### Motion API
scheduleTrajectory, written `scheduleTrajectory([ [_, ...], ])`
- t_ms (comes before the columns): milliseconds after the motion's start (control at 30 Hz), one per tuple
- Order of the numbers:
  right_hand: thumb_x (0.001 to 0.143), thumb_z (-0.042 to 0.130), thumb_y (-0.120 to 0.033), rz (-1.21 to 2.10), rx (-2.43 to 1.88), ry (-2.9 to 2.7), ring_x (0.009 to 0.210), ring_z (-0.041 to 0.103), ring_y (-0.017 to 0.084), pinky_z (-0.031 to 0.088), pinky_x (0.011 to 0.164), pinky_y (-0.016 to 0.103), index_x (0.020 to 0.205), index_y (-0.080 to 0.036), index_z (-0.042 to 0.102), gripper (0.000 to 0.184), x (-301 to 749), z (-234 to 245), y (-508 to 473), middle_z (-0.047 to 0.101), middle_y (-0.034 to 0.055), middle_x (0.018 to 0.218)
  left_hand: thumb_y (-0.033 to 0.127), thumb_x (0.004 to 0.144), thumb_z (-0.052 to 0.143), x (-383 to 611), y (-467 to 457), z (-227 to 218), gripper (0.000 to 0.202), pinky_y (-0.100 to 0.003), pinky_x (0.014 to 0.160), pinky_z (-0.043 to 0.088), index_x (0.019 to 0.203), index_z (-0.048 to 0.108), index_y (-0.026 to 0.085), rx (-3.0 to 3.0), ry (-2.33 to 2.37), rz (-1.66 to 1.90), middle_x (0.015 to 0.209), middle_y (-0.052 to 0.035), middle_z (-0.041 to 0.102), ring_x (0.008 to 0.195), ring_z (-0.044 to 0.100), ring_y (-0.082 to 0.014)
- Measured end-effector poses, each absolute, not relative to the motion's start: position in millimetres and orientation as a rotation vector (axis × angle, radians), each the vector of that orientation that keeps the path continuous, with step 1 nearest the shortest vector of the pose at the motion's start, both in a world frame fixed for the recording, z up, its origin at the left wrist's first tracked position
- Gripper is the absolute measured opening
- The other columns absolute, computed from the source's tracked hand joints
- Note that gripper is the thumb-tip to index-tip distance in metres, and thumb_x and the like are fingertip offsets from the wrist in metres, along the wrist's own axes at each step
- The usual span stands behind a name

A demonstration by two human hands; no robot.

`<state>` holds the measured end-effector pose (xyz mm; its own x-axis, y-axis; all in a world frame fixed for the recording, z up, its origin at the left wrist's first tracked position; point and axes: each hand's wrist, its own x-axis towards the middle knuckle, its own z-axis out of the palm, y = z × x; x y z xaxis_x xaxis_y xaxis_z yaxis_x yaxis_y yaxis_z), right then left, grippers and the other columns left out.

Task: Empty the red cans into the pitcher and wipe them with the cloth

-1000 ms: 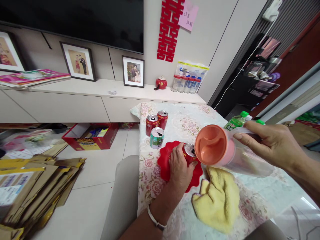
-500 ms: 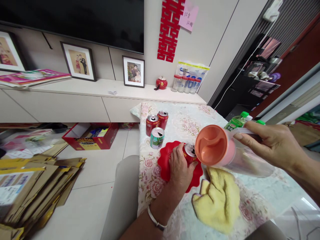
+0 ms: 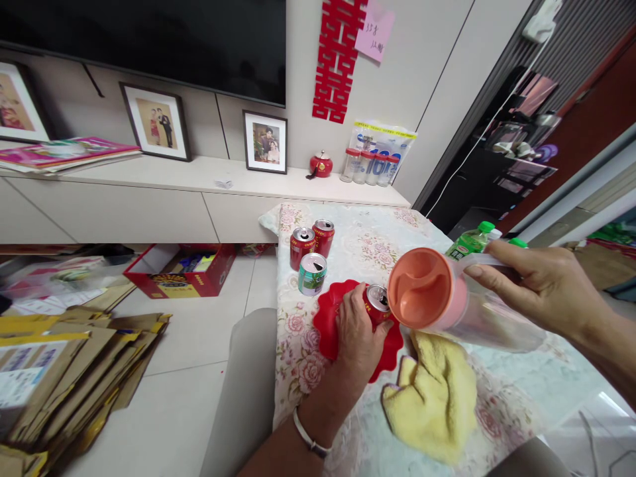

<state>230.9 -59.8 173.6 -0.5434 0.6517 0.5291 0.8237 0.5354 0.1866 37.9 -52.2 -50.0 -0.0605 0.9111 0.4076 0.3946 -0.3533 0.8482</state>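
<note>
My left hand (image 3: 356, 339) is wrapped round an opened red can (image 3: 376, 303) that stands on a red scalloped plate (image 3: 325, 322). My right hand (image 3: 539, 286) grips the handle of a clear pitcher with a pink lid (image 3: 428, 290). The pitcher is tipped on its side, its lid close above the can's top. A yellow cloth (image 3: 433, 394) lies on the table just in front of the plate.
Two more red cans (image 3: 312, 242) and a green-labelled can (image 3: 311, 273) stand behind the plate on the floral tablecloth (image 3: 370, 245). Green bottles (image 3: 470, 241) stand at the right. A grey chair back (image 3: 243, 391) and flattened cardboard (image 3: 64, 377) lie to the left.
</note>
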Motion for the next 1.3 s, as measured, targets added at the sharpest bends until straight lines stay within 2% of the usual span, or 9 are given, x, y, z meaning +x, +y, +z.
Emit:
scheduleTrajectory([
  [467,0.106,0.048,-0.057,-0.581,-1.227,-2.385,0.038,0.030,0.006,0.026,0.038,0.019,0.065,-0.024,0.041,0.053,231.4,172.6,-59.4,0.030,-0.0103,0.049,0.016,0.076,0.089,37.6,-52.4,-48.1,0.080,-0.061,0.106,0.052,0.142,0.044,0.019,1.725,1.402,1.402,0.136,-0.0195,0.065,0.128,0.063,-0.0390],
  [767,0.104,0.049,-0.061,-0.521,-1.284,-2.365,0.037,0.032,0.007,0.027,0.039,0.020,0.064,-0.023,0.043,0.056,231.8,174.0,-60.3,0.031,-0.0098,0.048,0.016,0.076,0.089,37.3,-53.0,-46.8,0.081,-0.061,0.108,0.051,0.142,0.042,0.024,1.707,1.395,1.399,0.137,-0.0157,0.063,0.131,0.061,-0.0388],
  [1100,0.106,0.047,-0.058,-0.592,-1.231,-2.396,0.037,0.031,0.006,0.028,0.038,0.018,0.066,-0.023,0.042,0.053,231.6,172.1,-59.7,0.030,-0.0107,0.049,0.014,0.076,0.088,36.8,-53.4,-47.0,0.080,-0.061,0.106,0.052,0.142,0.043,0.019,1.724,1.397,1.395,0.136,-0.0193,0.064,0.130,0.062,-0.0392],
  [1300,0.106,0.048,-0.057,-0.603,-1.218,-2.387,0.038,0.030,0.006,0.026,0.038,0.019,0.065,-0.024,0.040,0.053,233.4,172.5,-60.1,0.029,-0.0107,0.050,0.016,0.076,0.089,37.6,-51.9,-49.0,0.081,-0.063,0.106,0.052,0.142,0.043,0.021,1.715,1.397,1.400,0.137,-0.0185,0.064,0.130,0.062,-0.0388],
])
